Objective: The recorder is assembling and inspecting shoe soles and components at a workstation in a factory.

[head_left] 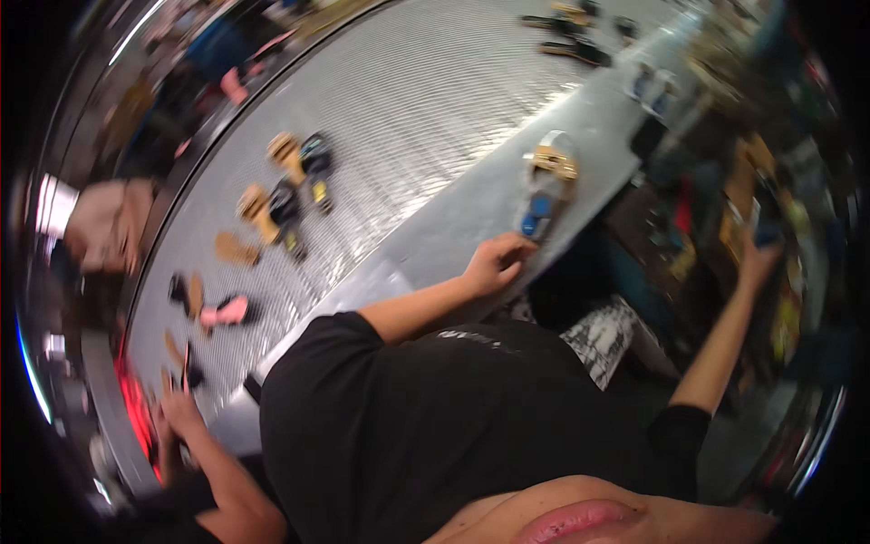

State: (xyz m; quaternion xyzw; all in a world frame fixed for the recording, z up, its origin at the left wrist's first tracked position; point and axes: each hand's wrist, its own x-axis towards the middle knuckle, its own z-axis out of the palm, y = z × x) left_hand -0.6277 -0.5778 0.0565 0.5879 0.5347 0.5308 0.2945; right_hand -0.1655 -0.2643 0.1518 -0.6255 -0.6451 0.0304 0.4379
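On the smooth metal ledge lies a sandal (550,172) with tan straps, a greyish insole and a blue patch at its heel. My left hand (498,264) is at the heel end, its fingers curled and closed on the sandal's edge. Far out to the right, my right hand (759,261) is closed around something dark blue (767,235). Blur hides what kind of thing that is. Tan-brown pieces (739,195) show just beyond that hand.
A ribbed conveyor belt (390,109) runs beside the ledge, carrying tan and black sandals (263,213), a pink shoe part (224,311) and dark footwear (571,41). Another person's hands (178,412) work at lower left. Blurred clutter (684,227) fills the right side.
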